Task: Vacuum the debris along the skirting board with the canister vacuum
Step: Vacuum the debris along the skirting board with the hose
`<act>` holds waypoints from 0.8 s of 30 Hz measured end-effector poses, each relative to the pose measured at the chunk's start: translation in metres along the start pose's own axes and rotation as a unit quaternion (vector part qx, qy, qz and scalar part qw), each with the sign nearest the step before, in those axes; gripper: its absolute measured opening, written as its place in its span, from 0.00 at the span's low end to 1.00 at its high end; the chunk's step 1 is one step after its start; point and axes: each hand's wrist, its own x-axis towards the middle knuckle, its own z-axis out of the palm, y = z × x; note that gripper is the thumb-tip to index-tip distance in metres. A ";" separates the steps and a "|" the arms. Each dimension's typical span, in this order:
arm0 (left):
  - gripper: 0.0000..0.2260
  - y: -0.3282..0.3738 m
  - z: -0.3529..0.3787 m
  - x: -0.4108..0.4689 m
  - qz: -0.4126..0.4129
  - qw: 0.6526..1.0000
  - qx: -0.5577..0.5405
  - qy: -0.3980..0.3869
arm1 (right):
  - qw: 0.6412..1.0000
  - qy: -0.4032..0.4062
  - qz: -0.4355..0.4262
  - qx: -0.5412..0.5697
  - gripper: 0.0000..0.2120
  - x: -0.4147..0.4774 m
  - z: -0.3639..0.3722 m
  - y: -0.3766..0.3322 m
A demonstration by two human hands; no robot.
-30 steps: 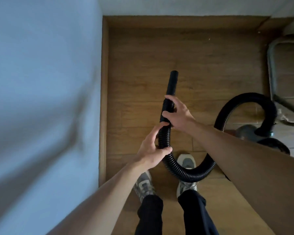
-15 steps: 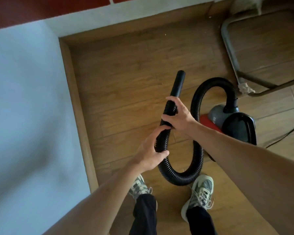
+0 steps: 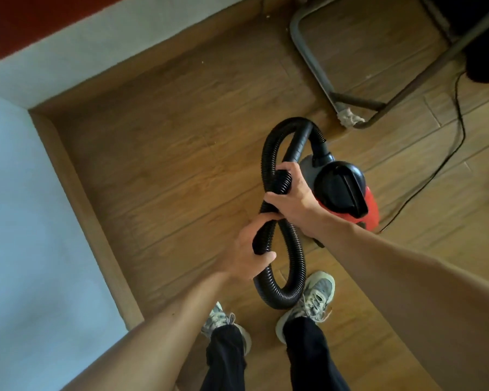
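A red and black canister vacuum [image 3: 342,193] sits on the wooden floor to my right. Its ribbed black hose [image 3: 292,286] loops down in front of my shoes and back up. My right hand [image 3: 292,197] is shut on the hose where it meets the smooth black nozzle tube [image 3: 297,145], which points away from me. My left hand [image 3: 247,256] is shut on the hose lower down. The wooden skirting board [image 3: 88,210] runs along the pale wall on my left and across the far wall. Small specks of debris [image 3: 202,62] lie near the far skirting.
A grey metal chair frame [image 3: 312,63] stands at the back right, with a rag [image 3: 350,118] on its foot. A black power cord [image 3: 460,114] trails across the floor on the right. My two shoes [image 3: 308,303] stand below the hose loop.
My view has swung right, bringing the vacuum body and chair frame into sight. The nozzle tube has tilted to the right, toward the vacuum. Both hands keep their grip on the hose.
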 end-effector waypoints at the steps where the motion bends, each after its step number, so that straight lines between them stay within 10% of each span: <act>1: 0.29 0.005 0.007 0.004 -0.003 1.000 0.005 -0.003 | 1.000 0.011 -0.002 0.012 0.26 -0.001 -0.008 0.005; 24: 0.24 0.091 0.189 0.080 -0.012 0.949 0.243 -0.202 | 0.967 0.190 0.059 0.159 0.22 -0.043 -0.165 0.149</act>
